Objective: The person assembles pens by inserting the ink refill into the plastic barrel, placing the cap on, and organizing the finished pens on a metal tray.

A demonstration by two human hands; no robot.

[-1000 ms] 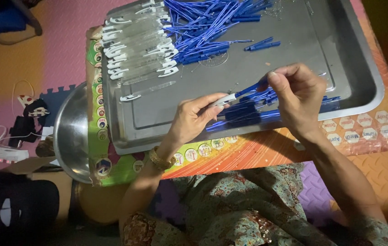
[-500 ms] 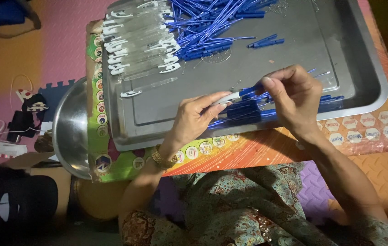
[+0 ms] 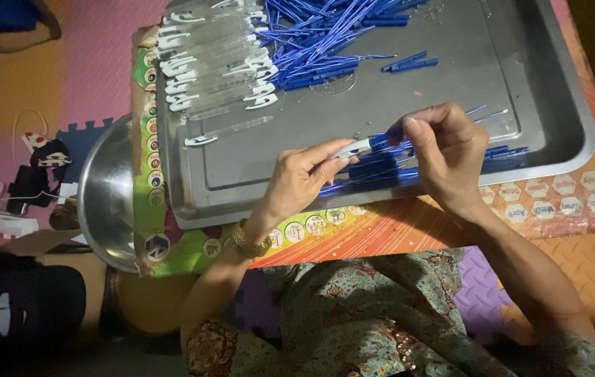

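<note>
At the far left, a steel bowl (image 3: 105, 202) sits beside the tray (image 3: 556, 105), partly under its left edge. The tray rests on a colourful desk (image 3: 556, 202).

Inside the tray, upper left, clear pen barrels (image 3: 217, 52) with white clips lie in a row. One more barrel lies apart, just below that row. To their right is a heap of blue refills (image 3: 325, 42); a few loose blue parts (image 3: 409, 63) lie further right.

The left hand (image 3: 297, 185) pinches the white end of a pen (image 3: 360, 146) between thumb and fingers. The right hand (image 3: 444, 153) is closed on the pen's blue end, fingertips bent over it. The pen is held level just above the tray's near edge, over a small stack of blue pieces (image 3: 374, 171).

Compared with the earlier frames, both hands remain at the same spot over the tray's near edge, and the grip on the pen is unchanged. The right fingers have curled slightly tighter over the blue end. Tray contents have not moved.
</note>
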